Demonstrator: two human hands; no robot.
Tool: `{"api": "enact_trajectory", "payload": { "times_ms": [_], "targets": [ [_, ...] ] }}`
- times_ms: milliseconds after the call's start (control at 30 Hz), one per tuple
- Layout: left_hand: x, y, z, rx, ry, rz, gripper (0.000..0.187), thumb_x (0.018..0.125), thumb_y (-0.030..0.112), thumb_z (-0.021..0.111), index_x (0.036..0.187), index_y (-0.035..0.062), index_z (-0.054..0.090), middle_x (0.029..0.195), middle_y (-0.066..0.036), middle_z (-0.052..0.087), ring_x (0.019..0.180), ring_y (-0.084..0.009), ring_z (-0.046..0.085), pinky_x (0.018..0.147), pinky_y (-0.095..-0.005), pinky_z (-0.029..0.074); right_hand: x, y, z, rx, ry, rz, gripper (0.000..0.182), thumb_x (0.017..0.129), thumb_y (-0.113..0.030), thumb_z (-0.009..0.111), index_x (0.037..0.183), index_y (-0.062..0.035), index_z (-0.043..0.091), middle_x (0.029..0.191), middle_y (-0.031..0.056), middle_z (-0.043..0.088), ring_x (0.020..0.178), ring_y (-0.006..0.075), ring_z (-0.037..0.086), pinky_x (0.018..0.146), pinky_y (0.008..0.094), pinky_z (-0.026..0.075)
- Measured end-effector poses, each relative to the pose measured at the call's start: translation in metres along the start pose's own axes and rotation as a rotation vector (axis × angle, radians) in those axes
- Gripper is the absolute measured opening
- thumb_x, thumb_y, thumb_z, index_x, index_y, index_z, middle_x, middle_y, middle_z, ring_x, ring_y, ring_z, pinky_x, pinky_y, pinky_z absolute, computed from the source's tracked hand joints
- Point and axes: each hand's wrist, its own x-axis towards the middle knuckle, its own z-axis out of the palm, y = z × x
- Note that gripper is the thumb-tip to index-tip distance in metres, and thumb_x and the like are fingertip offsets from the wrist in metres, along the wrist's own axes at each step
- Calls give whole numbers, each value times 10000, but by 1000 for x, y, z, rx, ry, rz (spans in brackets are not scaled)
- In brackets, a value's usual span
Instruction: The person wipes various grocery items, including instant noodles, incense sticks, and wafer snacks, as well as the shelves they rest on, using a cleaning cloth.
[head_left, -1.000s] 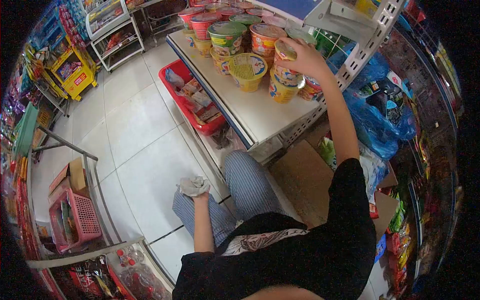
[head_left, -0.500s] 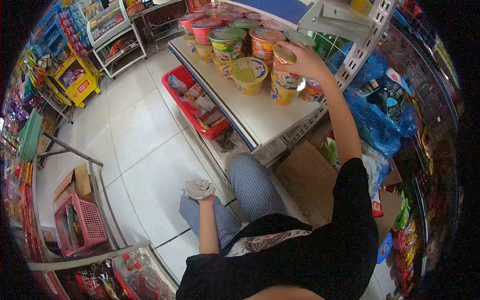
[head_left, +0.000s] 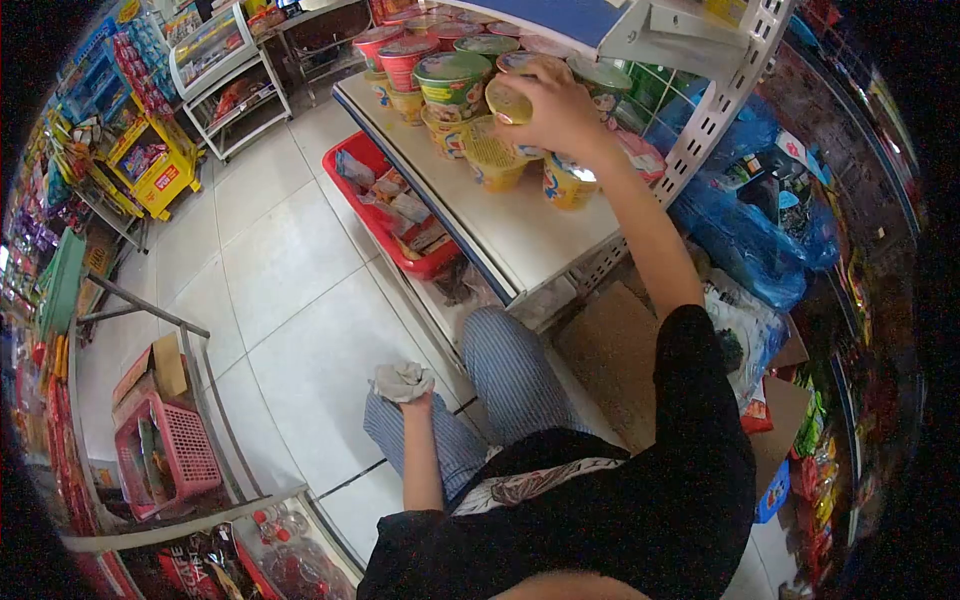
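My right hand (head_left: 562, 112) grips a yellow-lidded instant noodle cup (head_left: 508, 103) from above, lifted and tilted over the front cups. Just below it stand a yellow noodle cup (head_left: 494, 168) and another yellow cup (head_left: 568, 188) on the white shelf (head_left: 520, 232). A green noodle cup (head_left: 452, 88) sits stacked to the left, with several red-lidded and green-lidded cups behind. Near my knee, my left hand (head_left: 416, 402) is closed on a crumpled grey cloth (head_left: 402, 380), which hides most of its fingers.
A red basket (head_left: 428, 266) of packets sits beside the shelf's left edge. The upper shelf (head_left: 560, 22) overhangs the cups, and a slotted metal upright (head_left: 715, 120) rises at right. Blue plastic bags (head_left: 760, 240) lie beyond it. A pink basket (head_left: 190, 450) stands at lower left.
My right hand has moved left with the noodle cup, taking it off the yellow cup beneath and tilting it. My left hand stays nearly still with the cloth.
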Motion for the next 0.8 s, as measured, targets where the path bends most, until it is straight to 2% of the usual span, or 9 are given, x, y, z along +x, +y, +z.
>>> {"api": "enact_trajectory", "payload": {
  "times_ms": [100,167,233,333,433,533,600,633,800],
  "targets": [
    [-5,-2,8,54,65,17,245,724,337,360,562,153,356,471,14,345,315,-155,280,267,-268,225,0,4,-5,165,-163,72,639,528,-491,603,1067,-182,454,1152,78,359,1084,259,307,846,363,324],
    [-6,-1,13,69,113,26,242,729,335,359,568,154,359,471,16,346,316,-158,285,266,-269,226,1,3,-5,153,-178,71,642,525,-486,608,1071,-186,452,1150,83,361,1092,257,295,855,362,315],
    [-4,0,14,-158,140,-22,302,715,402,366,556,145,380,421,-2,336,329,-141,288,292,-260,208,0,5,-5,138,-191,67,646,522,-481,612,1074,-190,450,1148,89,362,1100,254,284,864,361,306],
    [11,-2,-21,-120,-64,-32,293,716,394,375,562,145,382,420,5,331,330,-137,291,292,-260,205,-1,12,-4,157,-170,12,634,523,-463,617,1074,-197,450,1145,103,363,1109,255,269,877,362,290],
    [8,-2,-12,34,43,9,274,708,374,396,567,139,383,418,-2,318,332,-145,302,286,-260,217,-4,13,0,114,-127,-1,614,527,-445,621,1072,-217,452,1158,109,345,1109,256,268,883,341,283],
    [-9,-1,18,129,57,27,266,698,356,411,560,131,385,411,-17,310,322,-157,304,281,-260,235,-8,8,-2,58,-40,-2,601,524,-452,622,1059,-234,459,1174,99,320,1097,261,278,904,420,221],
    [-21,2,42,116,65,34,271,700,344,394,527,137,361,425,-12,329,311,-156,286,277,-257,229,-15,2,-9,-126,149,-1,581,523,-471,619,1038,-242,478,1174,95,308,1072,268,297,886,521,143],
    [-23,4,49,97,78,51,283,701,332,377,494,143,337,439,-6,348,300,-155,268,274,-254,224,-17,5,-7,-61,339,-69,578,520,-506,607,1003,-207,499,1135,73,324,1052,290,292,801,609,138],
    [2,2,-8,-20,-60,-21,276,708,343,372,516,146,362,443,-14,362,299,-166,296,272,-269,232,-49,13,-22,178,460,5,418,609,-396,588,941,-156,504,1089,89,352,1021,286,324,795,558,186]
  ]
}}
